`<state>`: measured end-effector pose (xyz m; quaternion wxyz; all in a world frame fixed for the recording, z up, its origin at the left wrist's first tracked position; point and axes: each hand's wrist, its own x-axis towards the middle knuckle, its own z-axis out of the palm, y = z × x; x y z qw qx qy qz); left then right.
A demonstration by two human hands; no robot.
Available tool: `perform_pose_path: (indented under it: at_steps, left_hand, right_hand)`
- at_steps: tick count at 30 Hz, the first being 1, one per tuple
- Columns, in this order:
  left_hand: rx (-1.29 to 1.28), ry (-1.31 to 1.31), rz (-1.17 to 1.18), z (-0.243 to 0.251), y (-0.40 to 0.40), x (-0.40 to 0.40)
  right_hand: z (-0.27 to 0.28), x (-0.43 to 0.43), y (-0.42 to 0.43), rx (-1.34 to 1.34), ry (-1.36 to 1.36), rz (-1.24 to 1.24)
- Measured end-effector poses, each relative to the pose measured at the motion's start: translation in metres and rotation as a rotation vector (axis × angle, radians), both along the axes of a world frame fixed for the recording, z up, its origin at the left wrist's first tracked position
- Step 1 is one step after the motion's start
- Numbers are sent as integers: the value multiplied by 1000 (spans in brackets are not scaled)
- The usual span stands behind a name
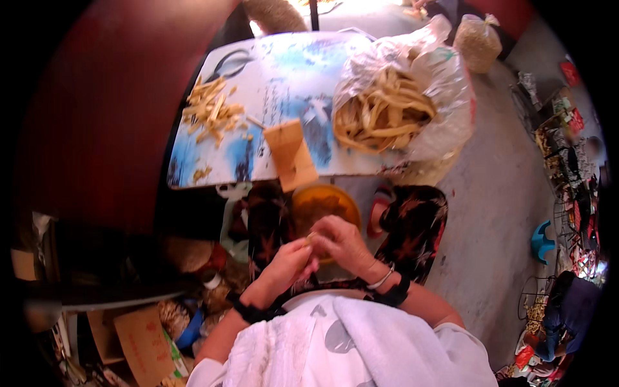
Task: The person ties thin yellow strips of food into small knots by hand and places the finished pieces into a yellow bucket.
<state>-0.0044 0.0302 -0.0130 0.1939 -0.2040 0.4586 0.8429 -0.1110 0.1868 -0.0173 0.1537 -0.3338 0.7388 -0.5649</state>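
Note:
My left hand (289, 263) and my right hand (342, 243) meet over my lap, fingertips pinching a small yellowish piece (308, 241); its full shape is hidden by the fingers. Below them, between my knees, sits an orange-yellow basin (354, 207) with brownish contents. A tan wooden piece (291, 154) overhangs the near edge of the low painted table (275, 51). Pale yellow cut sticks (213, 109) lie in a pile on the table's left side. On its right, an open clear plastic bag (447, 92) holds long tan strips (382, 116).
A tied bag of pale material (478, 44) stands beyond the table on the right. A blue plastic stool (542, 243) is on the floor near wire racks (534, 295) and a bent-over person (573, 309). Cardboard boxes (145, 346) and bags crowd my lower left.

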Motion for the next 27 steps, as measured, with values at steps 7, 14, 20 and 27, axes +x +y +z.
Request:
perform_pose_path:
  at_steps: [7,14,20,27]
  left_hand:
    - [-129,457,727,115,-103,-64]
    - [-148,310,510,60,-75,-44]
    - [-189,175,319,15,-30,-13]
    - [-98,258,202,18,-15,-20]
  right_hand:
    - [53,-53,14,-44,282,-269]
    - [75,-124,26,27,717,-535]
    - [79,-150,28,252,1079,-530]
    - [106,-89,25,-110,711,-354]
